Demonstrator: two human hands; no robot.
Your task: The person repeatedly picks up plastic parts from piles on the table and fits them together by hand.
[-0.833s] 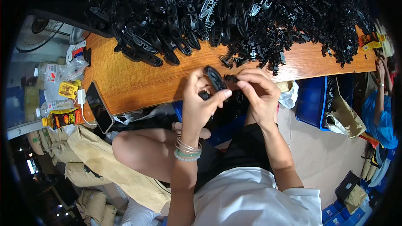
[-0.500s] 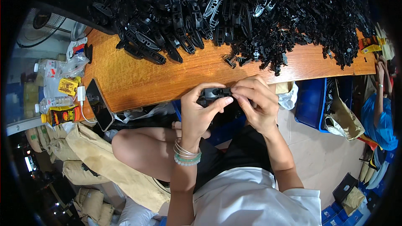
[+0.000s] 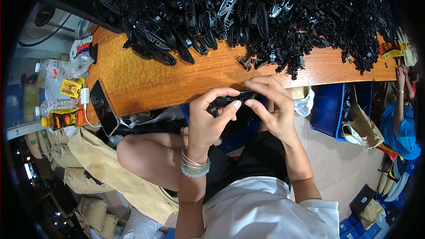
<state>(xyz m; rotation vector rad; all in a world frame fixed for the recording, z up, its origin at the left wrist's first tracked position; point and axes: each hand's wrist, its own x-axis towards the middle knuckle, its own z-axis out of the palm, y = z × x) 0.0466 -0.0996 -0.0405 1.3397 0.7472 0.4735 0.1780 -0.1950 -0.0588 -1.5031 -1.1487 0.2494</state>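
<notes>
Where the front edge of the tabletop (image 3: 128, 93) runs above the person's lap, one black part (image 3: 226, 100), long and narrow, is held in the air just in front of that edge.

Left hand (image 3: 207, 116): closed on the part, thumb below and index finger above its left portion; bracelets (image 3: 195, 168) at the wrist.

Right hand (image 3: 278, 108): at the right end of the part, fingers curved over it, thumb below and apart from the fingertips; whether it grips the part cannot be told.

Frames (image 3: 190, 15): black, elongated, heaped along the far side of the tabletop, left and middle.

Clips (image 3: 327, 26): black, small, heaped to the right of the frames, a few lying loose near the heap's front.

Phone (image 3: 104, 108): dark screen, at the left end of the tabletop; white charger (image 3: 84, 96) with cable beside it.

Bottle (image 3: 57, 106): clear, left of the charger.

Packet (image 3: 72, 87): yellow, above the bottle.

Bin (image 3: 327, 110): blue, below the tabletop's front edge, right.

Co-worker (image 3: 402, 128): blue top, far right.
</notes>
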